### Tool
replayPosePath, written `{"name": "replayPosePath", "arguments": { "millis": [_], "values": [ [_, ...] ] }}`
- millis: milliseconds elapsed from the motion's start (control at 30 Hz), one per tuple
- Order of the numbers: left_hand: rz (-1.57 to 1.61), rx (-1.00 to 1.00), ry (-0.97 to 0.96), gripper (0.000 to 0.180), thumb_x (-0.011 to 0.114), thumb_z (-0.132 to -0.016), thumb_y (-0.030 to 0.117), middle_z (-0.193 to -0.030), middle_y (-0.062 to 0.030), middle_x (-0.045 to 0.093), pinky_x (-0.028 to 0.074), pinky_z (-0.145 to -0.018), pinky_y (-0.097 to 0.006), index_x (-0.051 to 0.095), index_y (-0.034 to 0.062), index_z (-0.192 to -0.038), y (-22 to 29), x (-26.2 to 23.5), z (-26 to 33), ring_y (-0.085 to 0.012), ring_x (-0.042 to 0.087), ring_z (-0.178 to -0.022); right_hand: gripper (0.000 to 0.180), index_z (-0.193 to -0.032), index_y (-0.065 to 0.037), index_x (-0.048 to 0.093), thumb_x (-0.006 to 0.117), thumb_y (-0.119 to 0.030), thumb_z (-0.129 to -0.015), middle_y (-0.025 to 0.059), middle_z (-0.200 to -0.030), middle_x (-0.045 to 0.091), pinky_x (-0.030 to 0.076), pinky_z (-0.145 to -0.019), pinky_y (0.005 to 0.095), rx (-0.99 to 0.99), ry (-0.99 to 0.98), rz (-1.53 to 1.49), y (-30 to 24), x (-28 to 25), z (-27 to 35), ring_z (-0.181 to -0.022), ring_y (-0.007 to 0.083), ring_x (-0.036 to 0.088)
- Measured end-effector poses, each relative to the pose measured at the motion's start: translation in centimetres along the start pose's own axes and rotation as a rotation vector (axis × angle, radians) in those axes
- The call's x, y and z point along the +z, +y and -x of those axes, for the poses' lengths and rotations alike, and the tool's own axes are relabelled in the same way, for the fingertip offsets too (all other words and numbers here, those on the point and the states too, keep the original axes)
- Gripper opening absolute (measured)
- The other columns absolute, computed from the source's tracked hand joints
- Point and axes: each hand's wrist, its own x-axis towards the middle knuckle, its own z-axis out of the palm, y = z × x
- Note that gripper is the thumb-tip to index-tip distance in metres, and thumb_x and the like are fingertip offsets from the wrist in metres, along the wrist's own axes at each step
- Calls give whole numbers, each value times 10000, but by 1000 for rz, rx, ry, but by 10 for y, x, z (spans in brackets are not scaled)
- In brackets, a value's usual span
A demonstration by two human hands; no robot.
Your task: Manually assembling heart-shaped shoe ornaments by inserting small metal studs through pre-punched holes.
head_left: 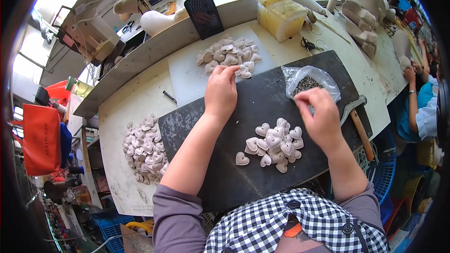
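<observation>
Head view: two bare hands sorting pale pink padded hearts on a dark mat.

The left hand (pixel 221 91) reaches to the far edge of the dark mat (pixel 197 126), its fingers (pixel 229 71) pinched narrow on a heart at the near rim of the far heart pile (pixel 229 55) on the white board (pixel 187 75). The right hand (pixel 318 117) hovers just beside the clear bag of small dark studs (pixel 307 84), fingers curled close together; whether they hold a stud I cannot tell. The near heart pile (pixel 276 143) lies on the mat between the forearms, another pile (pixel 143 150) to the left on the worktop (pixel 126 107), and a hammer (pixel 358 124) to the right. To do this well, I judge: lift one heart only, keeping the neighbours undisturbed.
</observation>
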Motion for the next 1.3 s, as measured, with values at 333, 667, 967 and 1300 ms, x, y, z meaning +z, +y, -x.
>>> {"name": "replayPosePath", "arguments": {
  "millis": [333, 667, 967, 1300],
  "values": [
    [-195, 53, -61, 151, 640, -849, 26, -1037, -119, 585, 475, -893, -435, 609, 54, -995, -10, 16, -15, -339, 553, -1009, 89, -811, -84, 699, 769, -133, -787, 53, -854, 639, 476, -814, 401, -13, 37, 212, 42, 22, -18, -884, 275, 584],
    [1070, -597, -179, 293, 664, -937, 12, -1053, -93, 703, 586, -856, -297, 614, -35, -1222, 57, -21, 37, -165, 691, -943, 98, -942, -54, 685, 709, -60, -847, 95, -913, 689, 505, -790, 394, -54, 153, 146, 50, 18, -15, -865, 296, 629],
    [1140, -637, -260, 249, 728, -918, 73, -996, -109, 717, 596, -789, -290, 628, -34, -1119, 99, -33, 70, -163, 709, -861, 124, -897, -59, 691, 769, -30, -804, 67, -891, 660, 497, -785, 358, -80, 41, -410, -39, 2, -3, -866, 240, 621],
    [1006, -520, -286, 217, 706, -932, 54, -986, -96, 714, 583, -789, -270, 634, -47, -1110, 104, -32, 78, -136, 696, -859, 125, -865, -56, 662, 752, -20, -786, 73, -907, 635, 482, -801, 376, -122, 61, -289, -42, 5, 2, -890, 268, 581]
  ]
}}
